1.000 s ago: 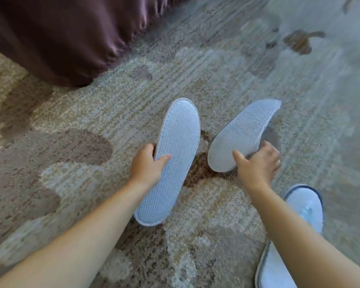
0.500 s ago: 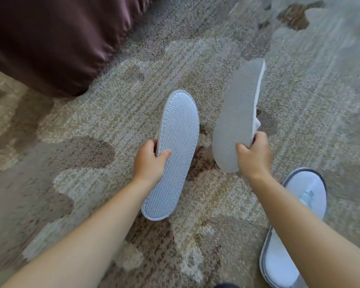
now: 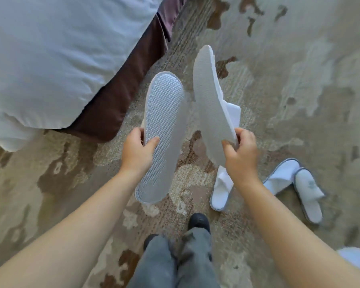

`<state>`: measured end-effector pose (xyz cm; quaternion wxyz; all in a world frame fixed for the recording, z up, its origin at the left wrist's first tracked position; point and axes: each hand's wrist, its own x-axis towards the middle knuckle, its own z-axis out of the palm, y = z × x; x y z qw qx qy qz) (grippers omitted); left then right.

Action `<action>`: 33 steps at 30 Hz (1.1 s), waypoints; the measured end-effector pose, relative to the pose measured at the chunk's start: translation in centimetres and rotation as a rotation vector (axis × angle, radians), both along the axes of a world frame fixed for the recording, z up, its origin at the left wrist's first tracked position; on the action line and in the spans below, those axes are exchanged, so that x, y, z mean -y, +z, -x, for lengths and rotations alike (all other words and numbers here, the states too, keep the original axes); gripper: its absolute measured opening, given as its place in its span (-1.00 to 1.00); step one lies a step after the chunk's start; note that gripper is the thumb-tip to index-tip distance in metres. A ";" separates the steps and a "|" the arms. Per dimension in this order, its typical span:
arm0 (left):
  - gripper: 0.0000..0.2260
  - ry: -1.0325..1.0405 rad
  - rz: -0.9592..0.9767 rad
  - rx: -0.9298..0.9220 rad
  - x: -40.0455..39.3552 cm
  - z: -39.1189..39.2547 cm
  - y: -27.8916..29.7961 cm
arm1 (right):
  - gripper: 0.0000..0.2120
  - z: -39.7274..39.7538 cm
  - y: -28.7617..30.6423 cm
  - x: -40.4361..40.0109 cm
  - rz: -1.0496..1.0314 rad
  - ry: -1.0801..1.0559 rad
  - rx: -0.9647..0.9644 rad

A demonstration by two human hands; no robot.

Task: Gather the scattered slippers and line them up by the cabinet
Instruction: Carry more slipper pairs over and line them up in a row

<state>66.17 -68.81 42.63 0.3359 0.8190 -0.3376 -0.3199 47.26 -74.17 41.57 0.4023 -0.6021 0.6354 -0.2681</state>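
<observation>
My left hand [image 3: 136, 153] grips a white slipper [image 3: 163, 129] by its edge, the textured sole turned up toward me. My right hand [image 3: 240, 156] holds a second white slipper [image 3: 211, 104] near its heel, sole facing left and its strap hanging on the right side. Both are lifted above the carpet. Three more white slippers lie on the floor: one [image 3: 221, 190] just under my right wrist, and a crossed pair [image 3: 282, 177] [image 3: 309, 194] further right. No cabinet is in view.
A bed with a white duvet [image 3: 50, 59] and a dark brown skirt [image 3: 121, 94] fills the upper left. My legs in grey trousers and dark shoes [image 3: 199, 222] stand at the bottom centre. Another white object [image 3: 355, 258] peeks in at the lower right edge. Patterned carpet [image 3: 299, 80] spreads to the right.
Both hands have risen with their slippers, well off the carpet. The view has pulled back, so the bed top, my legs and more slippers on the right now show.
</observation>
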 end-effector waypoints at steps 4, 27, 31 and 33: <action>-0.90 -0.052 0.059 -0.045 2.6 3.2 8.8 | -0.88 3.1 9.1 0.0 0.036 -0.101 0.031; -0.88 -1.429 0.022 -0.376 -9.1 23.3 24.5 | -0.89 8.8 25.3 -34.4 0.143 -1.579 -0.146; -0.86 -1.722 -0.025 -0.379 -19.6 26.7 25.1 | -0.83 6.3 26.7 -45.3 0.144 -1.880 -0.155; -0.80 -1.861 -0.034 -0.371 -25.5 27.6 25.2 | -0.82 4.7 27.0 -50.8 0.167 -2.010 -0.176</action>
